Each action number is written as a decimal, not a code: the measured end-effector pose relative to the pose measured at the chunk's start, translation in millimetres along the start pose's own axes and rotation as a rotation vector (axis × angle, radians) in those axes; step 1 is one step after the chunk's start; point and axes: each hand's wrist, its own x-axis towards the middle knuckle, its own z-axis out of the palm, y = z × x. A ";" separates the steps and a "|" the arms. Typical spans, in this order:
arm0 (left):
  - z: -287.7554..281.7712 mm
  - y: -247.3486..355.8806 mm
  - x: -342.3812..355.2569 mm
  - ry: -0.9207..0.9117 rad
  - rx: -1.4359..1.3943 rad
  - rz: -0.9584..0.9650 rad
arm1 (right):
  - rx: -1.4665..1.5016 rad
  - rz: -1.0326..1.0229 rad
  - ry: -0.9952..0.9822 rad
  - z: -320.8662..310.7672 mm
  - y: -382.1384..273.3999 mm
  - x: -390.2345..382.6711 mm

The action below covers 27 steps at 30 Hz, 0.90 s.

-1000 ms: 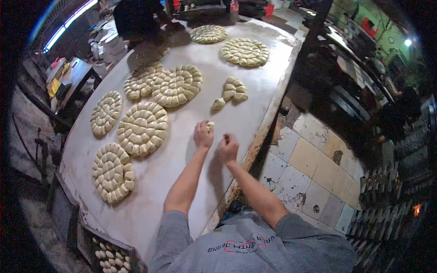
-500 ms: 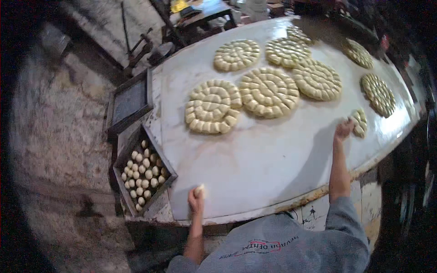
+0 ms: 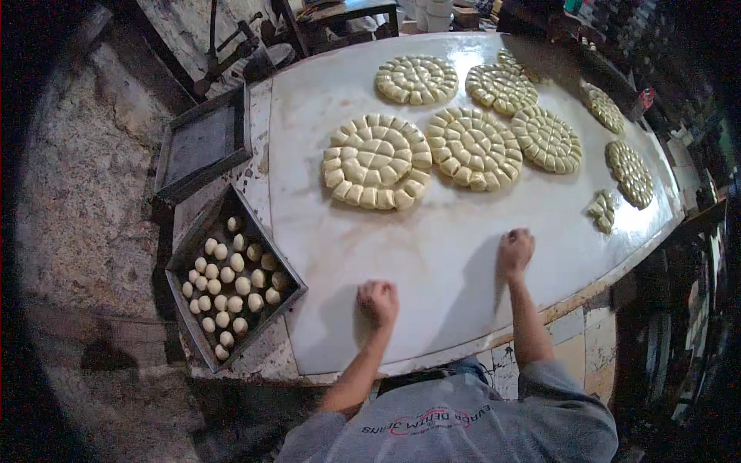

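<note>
My left hand [image 3: 378,301] is closed, knuckles up, low over the near part of the white table top [image 3: 432,247]. Whatever lies under its curled fingers is hidden. Farther right, my right hand [image 3: 517,252] is also closed over the table, its contents hidden too. A small cluster of cut dough pieces [image 3: 602,211] lies beyond it to the right. To the left of my left hand, a dark tray [image 3: 282,309] holds several round dough balls [image 3: 243,285]. Ahead lie flat dough rounds cut into segments, among them a left one [image 3: 377,160] and a middle one [image 3: 474,148].
More scored dough rounds lie at the back, such as one round [image 3: 417,79], and at the right edge, such as another round [image 3: 630,173]. A second dark tray [image 3: 204,143] sits behind the ball tray. The table's worn front edge [image 3: 571,306] runs close to me.
My right hand has left the cut dough pieces and moved left and nearer. My left hand, earlier showing a dough ball, has moved right and forward, knuckles now up. The view has shifted slightly.
</note>
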 end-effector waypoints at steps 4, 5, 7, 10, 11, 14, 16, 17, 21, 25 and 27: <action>-43.4 -17.6 -59.2 0.017 -0.027 0.189 | 0.017 -0.462 0.076 -36.6 -5.3 -74.8; -57.6 -28.7 -63.2 0.025 -0.079 0.178 | -0.005 -0.500 0.036 -48.8 13.0 -81.8; -64.7 -73.6 -56.3 0.016 0.128 0.111 | 0.001 -0.365 0.009 -59.1 53.9 -66.6; -40.5 -93.0 10.1 0.244 0.263 0.066 | -0.298 -0.489 0.262 -37.4 103.4 1.3; -25.2 -101.7 25.8 0.348 0.334 -0.007 | -0.272 -0.520 0.250 -29.8 96.4 17.1; 16.3 -94.4 55.9 0.549 0.127 -0.142 | -0.353 -0.319 0.103 2.7 58.9 59.5; 36.0 -52.6 47.2 0.450 0.064 -0.147 | -0.001 -0.104 0.137 34.6 61.3 59.3; 30.6 -32.3 35.0 0.385 0.064 -0.152 | 0.017 -0.134 0.102 39.8 57.0 47.4; -9.9 -8.3 -41.9 0.286 0.206 -0.079 | 0.079 -0.559 0.122 -6.5 40.2 -26.4; -46.0 -95.1 -99.3 0.400 0.211 -0.048 | 0.002 -0.638 0.017 -42.5 90.1 -35.9; -59.3 -135.9 -78.3 0.555 0.220 -0.222 | -0.185 -0.313 0.068 -41.1 81.1 -12.1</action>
